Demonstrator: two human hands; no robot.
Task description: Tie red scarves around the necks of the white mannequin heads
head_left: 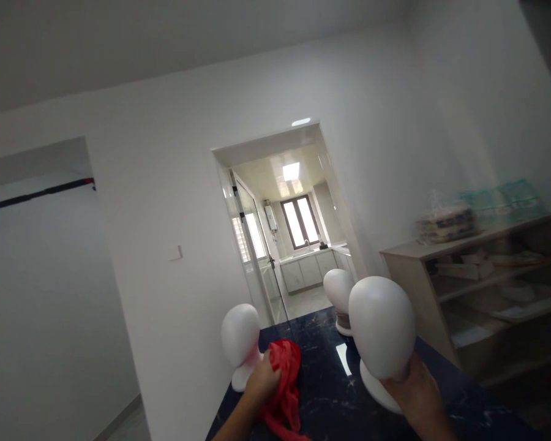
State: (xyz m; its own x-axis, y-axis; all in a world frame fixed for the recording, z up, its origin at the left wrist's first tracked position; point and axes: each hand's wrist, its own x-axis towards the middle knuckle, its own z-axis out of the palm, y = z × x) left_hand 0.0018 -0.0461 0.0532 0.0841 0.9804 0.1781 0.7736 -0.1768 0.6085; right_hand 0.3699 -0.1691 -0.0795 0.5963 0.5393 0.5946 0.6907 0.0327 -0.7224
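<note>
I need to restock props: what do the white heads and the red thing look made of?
White heads: probably foam or matte plastic, smooth with soft sheen. Red cloth in the left hand: thin fabric, crumpled and drooping. Tabletop: glossy dark marble-look, veined and reflective.

This is a home — plain white walls [165, 184] and a doorway [275, 226] that opens onto a small kitchen with white cabinets [307, 271], a window [300, 222] and a wall-mounted water heater [270, 218]. A wooden shelf unit [487, 288] stands beside the dark marble table [330, 392] — household furniture.
</note>
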